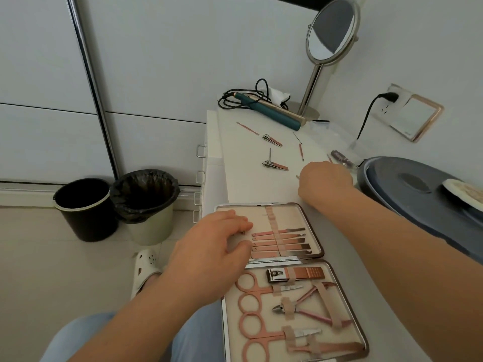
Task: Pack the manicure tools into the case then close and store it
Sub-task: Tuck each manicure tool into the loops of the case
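The manicure case (317, 259) lies open on the white table, two halves hinged in the middle. Its far half holds several rose-gold files (279, 241) under an elastic strap; its near half holds scissors (257, 286), a nipper (305, 307) and a large clipper (295, 274). My left hand (217, 246) rests on the left side of the far half, fingers spread over the handles. My right hand (325, 182) reaches beyond the case, fingers curled down on a thin tool whose tip (297, 176) sticks out at the left. Two loose nail clippers (275, 165) (271, 140) and thin picks (301, 151) (247, 128) lie farther back.
A teal hair straightener (271, 111) with coiled cord and a round stand mirror (330, 35) occupy the table's far end. A dark round lid (418, 194) sits at the right. Two waste bins (86, 209) (146, 205) stand on the floor at the left, beside the drawer handles (200, 176).
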`<state>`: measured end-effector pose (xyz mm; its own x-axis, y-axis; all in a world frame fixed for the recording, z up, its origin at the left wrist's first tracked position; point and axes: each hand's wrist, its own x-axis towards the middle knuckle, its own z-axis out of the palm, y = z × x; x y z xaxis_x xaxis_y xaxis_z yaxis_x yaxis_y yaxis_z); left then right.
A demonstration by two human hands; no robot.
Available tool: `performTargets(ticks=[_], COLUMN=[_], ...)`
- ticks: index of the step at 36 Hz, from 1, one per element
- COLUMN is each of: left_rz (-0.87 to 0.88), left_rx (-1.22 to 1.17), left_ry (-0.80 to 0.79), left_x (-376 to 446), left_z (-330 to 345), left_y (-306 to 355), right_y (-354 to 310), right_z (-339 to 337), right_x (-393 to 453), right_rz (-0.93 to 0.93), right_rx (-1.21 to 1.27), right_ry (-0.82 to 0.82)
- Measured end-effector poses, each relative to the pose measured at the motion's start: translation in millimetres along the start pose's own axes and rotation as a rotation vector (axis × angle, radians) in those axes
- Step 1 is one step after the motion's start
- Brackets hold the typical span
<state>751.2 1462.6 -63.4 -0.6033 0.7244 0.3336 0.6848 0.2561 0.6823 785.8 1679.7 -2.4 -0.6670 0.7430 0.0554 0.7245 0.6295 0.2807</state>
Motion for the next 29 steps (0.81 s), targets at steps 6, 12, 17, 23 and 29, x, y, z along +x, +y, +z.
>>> performTargets(ticks=[6,12,17,23,29], left_rz=[0.014,0.007,0.011,-0.077,-0.157], left_rx=[0.015,-0.007,0.007,-0.12,-0.295], left_ry=[-0.002,-0.022,-0.031,-0.067,0.041], left_x=[-0.1,-1.2,-0.3,4.7,7.4], left_z=[1.0,-0.5,-2.4,-10.4,-16.3], left_y=[0.8,3.7,6.0,13.6,30.9], right_y=[7.2,13.2,11.8,15.6,18.5], right_z=[0.0,3.8,5.3,-7.7,-21.7], right_x=[2.2,3.6,-11.4,-62.4,-107.4], right_rz=[-0.01,-0.019,-0.007,-0.192,-0.361], right_rx=[0.091,0.221,0.397,0.841,1.15], right_ry=[-0.061,-0.077,-0.024,-0.003,-0.208])
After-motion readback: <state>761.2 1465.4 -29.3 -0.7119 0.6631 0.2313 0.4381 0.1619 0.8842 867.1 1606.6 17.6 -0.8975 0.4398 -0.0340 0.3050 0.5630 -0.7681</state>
